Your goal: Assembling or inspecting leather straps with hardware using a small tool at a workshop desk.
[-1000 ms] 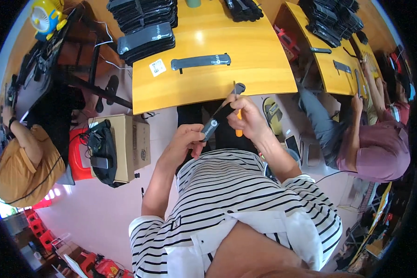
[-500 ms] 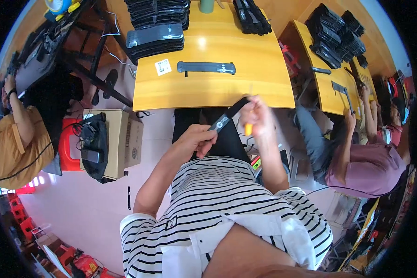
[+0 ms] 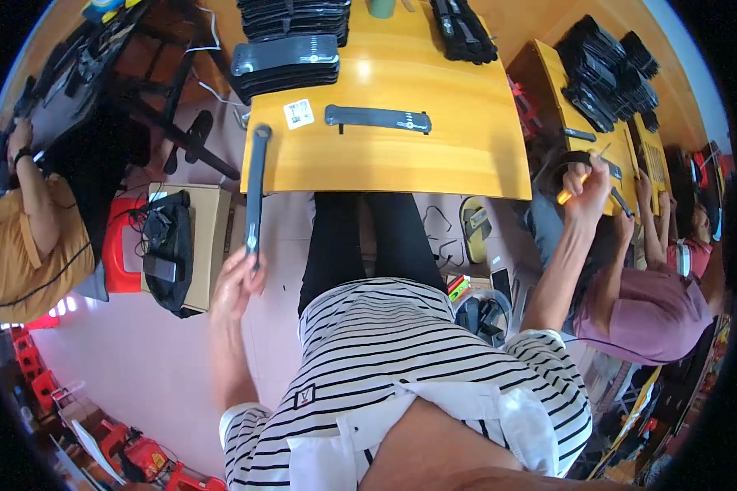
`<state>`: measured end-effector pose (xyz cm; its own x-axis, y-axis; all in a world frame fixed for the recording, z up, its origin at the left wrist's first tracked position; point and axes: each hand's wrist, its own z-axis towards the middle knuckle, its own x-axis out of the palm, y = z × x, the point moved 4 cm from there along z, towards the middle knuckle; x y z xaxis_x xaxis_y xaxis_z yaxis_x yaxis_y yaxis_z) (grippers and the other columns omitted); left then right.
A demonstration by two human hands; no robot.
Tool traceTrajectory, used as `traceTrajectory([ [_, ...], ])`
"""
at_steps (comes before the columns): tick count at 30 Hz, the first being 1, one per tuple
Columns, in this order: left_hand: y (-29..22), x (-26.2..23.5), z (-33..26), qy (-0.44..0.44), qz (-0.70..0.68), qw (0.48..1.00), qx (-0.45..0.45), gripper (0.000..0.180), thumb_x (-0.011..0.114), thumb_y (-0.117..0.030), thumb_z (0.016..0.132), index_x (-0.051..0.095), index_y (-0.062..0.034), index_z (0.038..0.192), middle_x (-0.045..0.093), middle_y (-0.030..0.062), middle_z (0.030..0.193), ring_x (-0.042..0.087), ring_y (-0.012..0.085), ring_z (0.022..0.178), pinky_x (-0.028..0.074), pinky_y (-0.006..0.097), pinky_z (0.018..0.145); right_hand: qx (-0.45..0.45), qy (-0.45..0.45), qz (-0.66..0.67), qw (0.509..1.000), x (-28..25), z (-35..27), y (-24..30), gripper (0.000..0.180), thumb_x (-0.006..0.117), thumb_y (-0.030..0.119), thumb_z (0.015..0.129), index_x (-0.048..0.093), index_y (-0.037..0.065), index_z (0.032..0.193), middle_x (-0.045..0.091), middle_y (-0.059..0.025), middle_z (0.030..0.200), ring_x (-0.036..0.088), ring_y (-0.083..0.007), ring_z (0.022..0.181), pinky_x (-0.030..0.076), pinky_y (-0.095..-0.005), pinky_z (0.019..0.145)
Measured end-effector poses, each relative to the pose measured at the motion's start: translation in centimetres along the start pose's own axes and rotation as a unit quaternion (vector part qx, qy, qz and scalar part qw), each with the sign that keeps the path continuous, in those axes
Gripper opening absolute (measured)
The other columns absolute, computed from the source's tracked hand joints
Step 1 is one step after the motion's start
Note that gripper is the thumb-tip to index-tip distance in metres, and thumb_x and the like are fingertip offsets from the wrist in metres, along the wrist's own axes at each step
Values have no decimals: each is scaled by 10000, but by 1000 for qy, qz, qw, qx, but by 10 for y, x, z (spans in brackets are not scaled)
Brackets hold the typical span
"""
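Note:
My left hand (image 3: 236, 285) is closed around the lower end of a dark grey strap (image 3: 256, 180), which points away from me past the table's left front corner. To the right, beyond the table's edge, my right hand (image 3: 590, 192) grips a thin-shafted tool with a yellow handle (image 3: 564, 196); whether it is a screwdriver or an awl is unclear. A black band (image 3: 580, 156) curves by those fingers, and I cannot tell whether they hold it. On the wooden table (image 3: 393, 164) lies another grey strap (image 3: 378, 118), crosswise, beside a white printed label (image 3: 299, 114).
Stacked straps (image 3: 287, 61) stand at the table's back left, with a black bundle (image 3: 464, 33) at back right. A cardboard box (image 3: 213, 237) and red stool (image 3: 124, 254) are left. Co-workers sit on both sides; the right one in purple (image 3: 639, 311) is near my right hand.
My hands were close together over my lap, a strap stretched between them. They have parted: the left went left with the strap, the right swung far right with the yellow-handled tool.

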<state>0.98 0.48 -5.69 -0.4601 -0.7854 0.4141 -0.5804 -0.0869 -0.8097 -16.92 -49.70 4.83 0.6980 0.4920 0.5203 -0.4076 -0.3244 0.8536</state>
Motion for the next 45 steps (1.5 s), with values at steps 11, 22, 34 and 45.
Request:
traceTrajectory([
  [11, 43, 24, 112, -94, -76, 992, 21, 319, 515, -328, 880, 541, -19, 955, 537, 41, 677, 513, 97, 554, 419, 211, 498, -332, 40, -608, 720, 47, -41, -7, 112, 560, 74, 830, 620, -20, 842, 535, 18, 624, 432, -44, 540, 324, -198, 470],
  [22, 51, 136, 62, 279, 104, 949, -99, 591, 351, -509, 889, 498, 11, 1129, 625, 131, 867, 613, 167, 617, 503, 238, 560, -258, 291, -504, 771, 104, -94, -32, 167, 579, -27, 710, 647, -10, 862, 618, -88, 717, 584, -153, 589, 466, -267, 551],
  [34, 30, 195, 109, -12, 51, 992, 118, 217, 529, -205, 888, 611, -5, 913, 567, 35, 625, 476, 67, 438, 352, 177, 403, 139, 187, -279, 932, 70, -96, -114, 115, 614, 103, 796, 623, 23, 877, 583, 9, 715, 430, -18, 511, 311, -166, 437],
  [45, 21, 128, 113, -90, 14, 992, 92, 146, 593, -152, 838, 637, -17, 870, 572, 15, 639, 511, 77, 509, 386, 185, 476, 150, 92, -274, 946, 47, -78, -136, 83, 662, 98, 748, 601, 41, 739, 527, 11, 564, 351, -7, 381, 229, -166, 349],
])
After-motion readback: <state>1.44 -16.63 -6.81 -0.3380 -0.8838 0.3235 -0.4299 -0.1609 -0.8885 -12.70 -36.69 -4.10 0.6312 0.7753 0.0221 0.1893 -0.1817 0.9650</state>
